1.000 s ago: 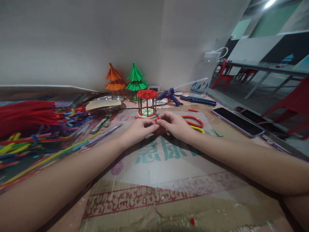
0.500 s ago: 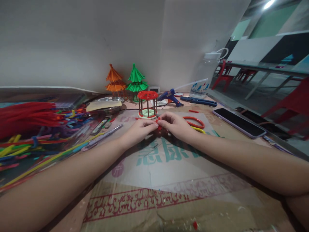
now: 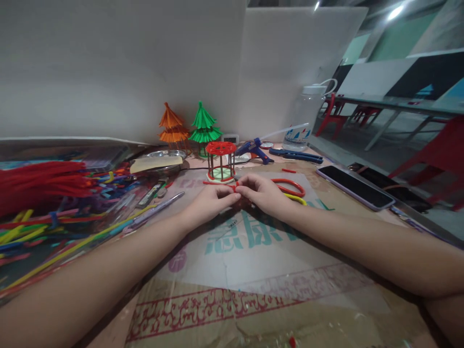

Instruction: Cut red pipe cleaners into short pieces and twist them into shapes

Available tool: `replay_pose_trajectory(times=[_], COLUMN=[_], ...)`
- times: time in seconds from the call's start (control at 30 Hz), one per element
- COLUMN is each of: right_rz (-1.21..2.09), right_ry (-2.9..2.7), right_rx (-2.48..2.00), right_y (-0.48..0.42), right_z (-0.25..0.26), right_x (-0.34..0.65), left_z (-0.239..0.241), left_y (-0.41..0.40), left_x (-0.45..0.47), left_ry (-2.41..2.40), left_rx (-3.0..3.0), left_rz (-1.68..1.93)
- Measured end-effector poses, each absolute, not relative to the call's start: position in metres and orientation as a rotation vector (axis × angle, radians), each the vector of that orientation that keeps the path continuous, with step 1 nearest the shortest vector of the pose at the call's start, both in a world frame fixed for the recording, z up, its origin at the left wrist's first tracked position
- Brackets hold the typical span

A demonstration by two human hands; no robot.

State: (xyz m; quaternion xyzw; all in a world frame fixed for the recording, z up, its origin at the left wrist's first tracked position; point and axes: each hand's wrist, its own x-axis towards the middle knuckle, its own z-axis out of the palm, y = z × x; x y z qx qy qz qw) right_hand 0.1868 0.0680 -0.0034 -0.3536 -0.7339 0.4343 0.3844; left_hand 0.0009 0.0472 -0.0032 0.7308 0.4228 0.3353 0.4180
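Observation:
In the middle of the work surface my left hand (image 3: 208, 204) and my right hand (image 3: 264, 194) meet at the fingertips. Both pinch a small red pipe cleaner piece (image 3: 236, 186), mostly covered by the fingers; a thin red end sticks out leftward above my left hand. Just behind them stands a little pavilion frame (image 3: 221, 149) with a red top ring, brown posts and a pale green base. Partly behind my right wrist lie scissors (image 3: 297, 186) with red and yellow handles.
An orange tiered roof model (image 3: 170, 125) and a green one (image 3: 204, 123) stand by the wall. Loose pipe cleaners (image 3: 43, 183) crowd the left. Further right are a blue glue gun (image 3: 255, 150), pliers (image 3: 297, 155), a clear bottle (image 3: 308, 116) and a phone (image 3: 355, 187).
The view has tilted up slightly, so things sit lower in it. A red end now shows above my left hand. Both hands still pinch together at the same spot.

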Motion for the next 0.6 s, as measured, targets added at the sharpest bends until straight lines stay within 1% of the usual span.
replay_pose_trajectory(times=[0.3, 0.6], right_rz=[1.16, 1.292], right_ry=[-1.847, -1.765], right_rx=[-0.925, -0.875], right_y=[0.0678, 0.063], right_z=[-0.0045, 0.0002], right_x=[0.1876, 0.1864], left_z=[0.0006, -0.0044], left_y=[0.0464, 0.0489], left_x=[0.0038, 0.0016], left_ry=[1.061, 0.989], left_rx=[1.829, 1.802], left_rz=[0.82, 0.841])
